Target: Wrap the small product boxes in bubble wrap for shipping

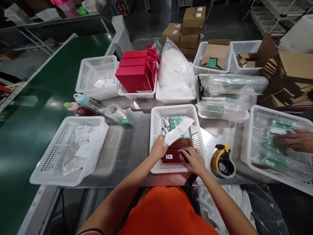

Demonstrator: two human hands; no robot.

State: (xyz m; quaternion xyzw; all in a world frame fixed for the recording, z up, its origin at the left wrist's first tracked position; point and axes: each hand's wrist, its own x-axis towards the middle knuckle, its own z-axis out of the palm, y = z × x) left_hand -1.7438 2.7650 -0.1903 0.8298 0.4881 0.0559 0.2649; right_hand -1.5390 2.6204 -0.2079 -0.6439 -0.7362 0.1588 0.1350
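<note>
In front of me a white perforated basket point(153, 140) holds small green boxes point(175, 120), silver-capped items point(166, 122), a brown item with a gold string point(182, 142) and a dark red box point(173, 157). My left hand point(158, 149) is closed on one end of a white printed paper slip point(179, 131), which slants over the basket. My right hand point(195, 160) is in the basket's near right part, its fingers curled over the right end of the dark red box. The fingertips' undersides are hidden.
A tape dispenser point(223, 161) stands right of the basket. At the left is a basket with plastic bags point(99, 124); a co-worker's hand point(294, 139) reaches into the right basket point(249, 147). Red gift bags point(134, 71) and bubble-wrapped packs point(227, 98) sit behind. A green conveyor point(49, 98) runs left.
</note>
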